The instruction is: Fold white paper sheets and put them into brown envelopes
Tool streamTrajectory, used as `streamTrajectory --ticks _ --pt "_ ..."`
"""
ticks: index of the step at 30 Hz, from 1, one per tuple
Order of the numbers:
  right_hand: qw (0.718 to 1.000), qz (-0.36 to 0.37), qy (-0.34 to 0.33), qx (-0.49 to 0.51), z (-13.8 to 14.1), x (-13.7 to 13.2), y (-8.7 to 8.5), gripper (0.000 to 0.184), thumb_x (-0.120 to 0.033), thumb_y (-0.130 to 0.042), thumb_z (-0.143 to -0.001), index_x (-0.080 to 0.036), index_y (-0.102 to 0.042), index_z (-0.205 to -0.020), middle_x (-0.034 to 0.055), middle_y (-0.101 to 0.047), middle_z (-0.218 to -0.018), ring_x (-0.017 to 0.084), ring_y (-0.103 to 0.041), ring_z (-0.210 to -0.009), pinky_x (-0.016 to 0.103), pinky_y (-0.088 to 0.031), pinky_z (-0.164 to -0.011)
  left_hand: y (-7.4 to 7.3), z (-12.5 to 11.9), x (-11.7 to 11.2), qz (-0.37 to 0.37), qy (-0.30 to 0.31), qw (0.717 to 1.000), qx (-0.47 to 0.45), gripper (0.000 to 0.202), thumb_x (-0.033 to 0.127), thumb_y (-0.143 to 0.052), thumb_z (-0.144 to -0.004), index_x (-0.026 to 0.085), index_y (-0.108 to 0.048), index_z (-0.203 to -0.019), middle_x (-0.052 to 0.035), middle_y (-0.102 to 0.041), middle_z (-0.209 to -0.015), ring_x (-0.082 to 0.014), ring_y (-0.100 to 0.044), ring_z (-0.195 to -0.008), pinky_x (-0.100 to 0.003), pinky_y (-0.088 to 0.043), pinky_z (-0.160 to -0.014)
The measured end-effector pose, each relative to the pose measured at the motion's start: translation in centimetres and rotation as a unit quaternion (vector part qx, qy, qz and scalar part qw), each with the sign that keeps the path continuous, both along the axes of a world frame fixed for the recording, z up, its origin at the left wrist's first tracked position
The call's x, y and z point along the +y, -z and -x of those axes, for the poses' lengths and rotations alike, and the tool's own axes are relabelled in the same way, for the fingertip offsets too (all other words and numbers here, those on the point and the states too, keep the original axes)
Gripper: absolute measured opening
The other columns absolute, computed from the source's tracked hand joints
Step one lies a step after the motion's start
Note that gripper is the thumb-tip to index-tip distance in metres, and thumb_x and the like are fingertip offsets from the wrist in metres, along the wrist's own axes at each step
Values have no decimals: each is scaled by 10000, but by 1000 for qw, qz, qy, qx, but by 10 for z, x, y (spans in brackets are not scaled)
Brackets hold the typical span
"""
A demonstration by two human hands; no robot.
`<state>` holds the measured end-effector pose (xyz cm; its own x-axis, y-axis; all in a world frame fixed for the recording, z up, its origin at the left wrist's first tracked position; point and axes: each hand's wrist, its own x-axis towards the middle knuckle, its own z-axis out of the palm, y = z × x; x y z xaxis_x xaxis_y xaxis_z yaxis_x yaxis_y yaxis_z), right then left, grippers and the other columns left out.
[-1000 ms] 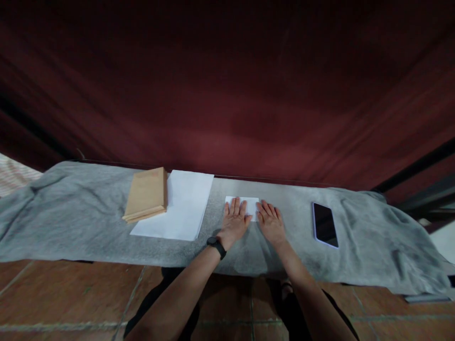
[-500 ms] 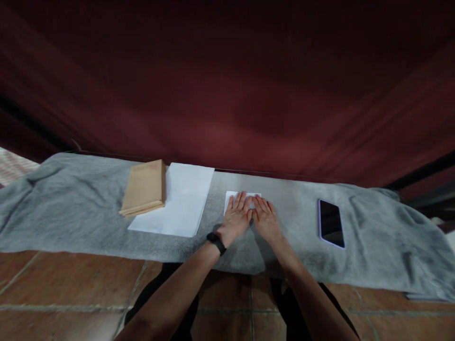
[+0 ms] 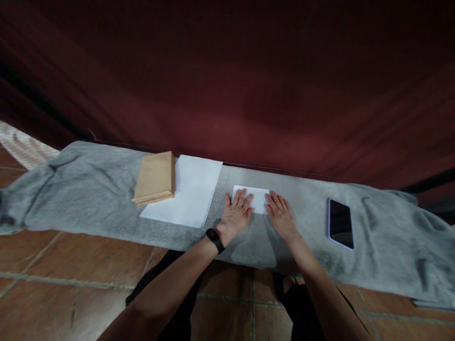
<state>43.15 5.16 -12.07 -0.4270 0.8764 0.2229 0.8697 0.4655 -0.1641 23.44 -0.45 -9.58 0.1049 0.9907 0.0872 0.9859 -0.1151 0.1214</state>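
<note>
- A small, white, flat paper rectangle (image 3: 259,207) is lying on a soft grey cloth (image 3: 302,189), directly in front of the person.
- The left hand (image 3: 234,217), with a black band (image 3: 215,239) on its wrist, is resting palm down, fingers spread, over the rectangle's left part.
- The right hand (image 3: 281,217) is lying flat at the rectangle's right edge, fingers extended; the hands are staying apart, neither gripping anything.
- Larger white paper sheets (image 3: 194,189) are lying left of the rectangle, partly under a stack of tan rectangular paper packets (image 3: 154,177).
- A dark-screened phone with a lilac edge (image 3: 340,222) is lying right of the rectangle.
- Judging progress, the rectangle is seemingly lying folded and flattened already; the larger sheets are lying spread out, apparently unfolded. Whether the rectangle is needing further folds, I cannot tell.
</note>
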Motion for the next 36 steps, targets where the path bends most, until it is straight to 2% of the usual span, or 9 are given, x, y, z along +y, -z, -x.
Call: streamTrajectory --ticks 2,9,13,16,21,27,30,33,36 --pt "1000 -4 1 -4 -5 1 1 511 -354 -286 -1065 -216 -480 -1517 93 -435 -1599 285 -420 -1448 502 -318 -1191 0 1 -2 2 0 1000 2 550 375 -277 -1062 223 -320 -1590 -113 -244 -1677 -332 -219 -1551 -675 -164 -1211" --pt "1000 -13 -11 -1 -15 3 2 494 -340 -326 -1057 -231 -487 -1512 96 -430 -1602 288 -427 -1443 502 -344 -1177 -1 0 -3 12 0 1000 10 563 371 -304 -1049 223 -322 -1592 -108 -267 -1673 -320 -229 -1549 -617 -200 -1224" --pt "1000 -14 -21 16 -11 3 -3 501 -308 -306 -1056 -163 -509 -1490 123 -424 -1602 290 -417 -1456 510 -328 -1191 -3 -2 -2 21 -2 1000 9 564 358 -298 -1049 189 -335 -1586 -124 -282 -1666 -322 -239 -1546 -602 -203 -1228" --pt "998 -5 -59 24 -1 -4 -6 504 -291 -298 -1055 -158 -498 -1498 112 -414 -1608 268 -408 -1467 503 -305 -1213 -5 -4 -2 23 1 1000 9 559 333 -283 -1052 169 -335 -1584 -129 -280 -1664 -322 -245 -1544 -603 -212 -1225" --pt "991 15 -131 15 16 -23 -3 529 -355 -313 -1066 -177 -415 -1553 88 -391 -1620 237 -367 -1496 473 -267 -1242 -8 -6 -4 26 10 999 22 554 299 -264 -1054 134 -341 -1577 -136 -276 -1666 -320 -250 -1542 -590 -245 -1221" --pt "995 -8 -103 8 11 -24 2 577 -410 -336 -1068 -145 -349 -1581 110 -387 -1620 240 -353 -1504 455 -256 -1248 -10 0 -5 21 25 999 39 541 324 -313 -1053 140 -381 -1557 -136 -327 -1647 -326 -311 -1518 -574 -301 -1204" --pt "995 -18 -103 4 7 -21 3 592 -409 -330 -1068 -132 -321 -1590 116 -375 -1626 242 -342 -1510 459 -262 -1246 -9 6 -5 16 41 997 56 542 341 -370 -1042 122 -408 -1536 -151 -368 -1626 -322 -359 -1495 -532 -338 -1195" --pt "996 -19 -91 -5 5 -19 4 621 -429 -319 -1067 -99 -299 -1593 132 -351 -1635 249 -320 -1520 461 -257 -1248 -6 11 -4 12 46 997 65 532 326 -402 -1030 120 -433 -1519 -155 -401 -1607 -312 -386 -1482 -503 -366 -1188" --pt "997 -9 -71 -8 3 -17 5 651 -464 -319 -1061 -119 -258 -1610 131 -342 -1639 248 -316 -1521 469 -254 -1249 -3 15 -3 -2 52 997 55 517 285 -408 -1018 123 -458 -1507 -170 -438 -1581 -307 -399 -1476 -494 -383 -1183"
